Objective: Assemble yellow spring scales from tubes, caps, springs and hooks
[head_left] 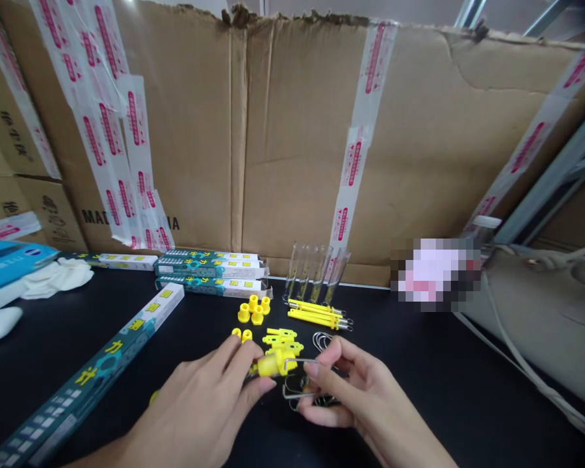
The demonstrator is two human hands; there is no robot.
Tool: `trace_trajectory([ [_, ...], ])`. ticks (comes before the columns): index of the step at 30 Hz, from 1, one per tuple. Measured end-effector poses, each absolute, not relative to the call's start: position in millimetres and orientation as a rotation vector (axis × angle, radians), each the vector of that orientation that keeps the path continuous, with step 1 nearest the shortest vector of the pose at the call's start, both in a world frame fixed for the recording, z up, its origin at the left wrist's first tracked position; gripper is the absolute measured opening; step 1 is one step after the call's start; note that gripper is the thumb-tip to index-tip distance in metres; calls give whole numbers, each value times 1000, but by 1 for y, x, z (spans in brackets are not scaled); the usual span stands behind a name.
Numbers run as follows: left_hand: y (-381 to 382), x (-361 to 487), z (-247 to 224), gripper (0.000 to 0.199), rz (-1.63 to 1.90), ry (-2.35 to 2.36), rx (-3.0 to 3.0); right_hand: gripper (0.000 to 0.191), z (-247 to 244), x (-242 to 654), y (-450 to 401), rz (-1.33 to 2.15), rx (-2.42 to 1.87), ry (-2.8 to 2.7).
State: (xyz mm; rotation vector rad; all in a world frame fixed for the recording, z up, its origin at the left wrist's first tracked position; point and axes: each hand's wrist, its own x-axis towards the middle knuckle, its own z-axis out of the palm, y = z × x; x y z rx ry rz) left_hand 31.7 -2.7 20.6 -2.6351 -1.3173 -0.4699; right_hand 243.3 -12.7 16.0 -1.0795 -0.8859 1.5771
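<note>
My left hand [209, 390] is closed around a tube with a yellow plastic cap [272, 365], held above the black table. A bent metal wire hook [299, 361] is pinched between the thumb and forefinger of my right hand [355, 390], its far end touching the yellow cap. Below it, more wire hooks [297, 394] show near my right fingers, partly hidden. Just beyond my hands lie flat yellow plastic pieces [283, 339] and metal rings [322, 339]. Several yellow caps [253, 309] stand farther back.
Clear tubes [316, 273] stand upright at the back, with yellow rods with springs [319, 315] in front. Long printed boxes [209, 266] are stacked behind; another box [92, 370] lies at left. A cardboard wall [292, 143] closes off the back. Cables [526, 364] run along the right.
</note>
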Motion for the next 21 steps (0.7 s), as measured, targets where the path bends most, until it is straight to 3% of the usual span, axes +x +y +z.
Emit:
trace_trajectory([
  [3,-4,35,21,52,-528,-1201,-2653,51,9,242,-13,1518,-1081,-898],
  [8,-9,35,20,36,-622,-1325,-2747,48,3,242,-14,1269,-1158,-1054],
  [21,-4,38,20,33,-261,-1644,-2866,31,-3,233,-27,948,-1237,-1490],
])
